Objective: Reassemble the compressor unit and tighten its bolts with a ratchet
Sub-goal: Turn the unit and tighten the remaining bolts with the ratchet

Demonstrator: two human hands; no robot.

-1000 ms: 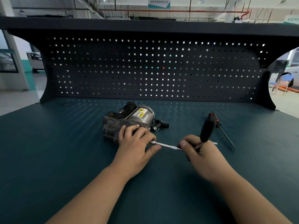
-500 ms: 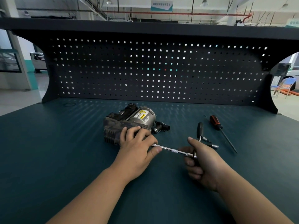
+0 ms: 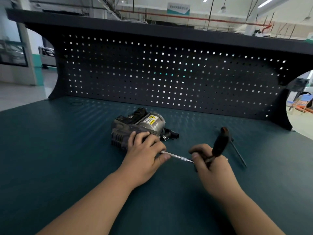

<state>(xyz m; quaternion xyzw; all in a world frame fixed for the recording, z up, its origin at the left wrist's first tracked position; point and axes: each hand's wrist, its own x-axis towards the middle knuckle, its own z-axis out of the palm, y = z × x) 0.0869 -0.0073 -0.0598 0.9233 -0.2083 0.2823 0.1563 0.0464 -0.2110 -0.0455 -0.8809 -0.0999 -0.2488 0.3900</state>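
Observation:
The compressor unit (image 3: 135, 126), a dark finned body with a silver cylinder and yellow label, lies on the green bench mat (image 3: 67, 158). My left hand (image 3: 144, 155) rests over its near right corner, fingers curled on the housing and thumb along the ratchet's silver extension bar (image 3: 177, 156). The bar runs from under that hand toward my right hand (image 3: 208, 165), which grips the ratchet near its head. The ratchet's black handle (image 3: 220, 145) stands tilted up and away from me. The socket end and the bolt are hidden under my left hand.
A screwdriver (image 3: 235, 150) with a red-and-black handle lies on the mat just right of my right hand. A small black fitting (image 3: 171, 135) sits beside the compressor's right end. A dark pegboard (image 3: 169, 78) closes off the back of the bench.
My right hand has swung the ratchet handle back up and away from me, as it stood a second ago. My left hand has stayed on the compressor and bar.

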